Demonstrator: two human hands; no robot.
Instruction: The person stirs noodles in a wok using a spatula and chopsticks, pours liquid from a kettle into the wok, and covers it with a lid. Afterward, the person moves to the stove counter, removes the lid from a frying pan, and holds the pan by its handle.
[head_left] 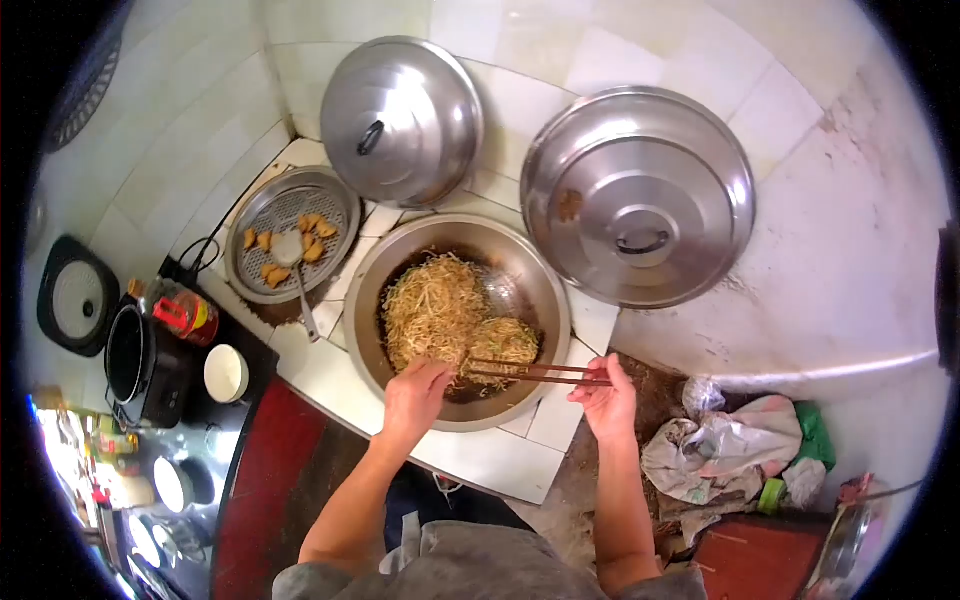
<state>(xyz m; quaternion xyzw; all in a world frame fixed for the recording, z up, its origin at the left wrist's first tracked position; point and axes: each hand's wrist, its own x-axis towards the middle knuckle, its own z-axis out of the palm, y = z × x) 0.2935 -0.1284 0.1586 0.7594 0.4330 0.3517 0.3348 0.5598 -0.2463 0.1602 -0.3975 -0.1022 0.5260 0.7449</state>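
Holding in right hand (610, 402) 2 thin brown chopsticks (540, 378), likely light, stiff, best gripped rearward; cannot tell grip of left hand (415, 402).

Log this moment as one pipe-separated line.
right hand: holding chopsticks, tips at noodles | left hand: over near side of basin, grip unclear | noodles: heaped in basin | basin: on white tiles

In the back left corner of the tiled counter (335, 375), a perforated tray (275, 210) carries browned pieces (318, 227) and a ladle (287, 249). Behind the back edge, one steel lid (420, 110) and another lid (655, 195) stand against the wall (560, 40). A white bowl (226, 374) is beside a black cooker (163, 375).
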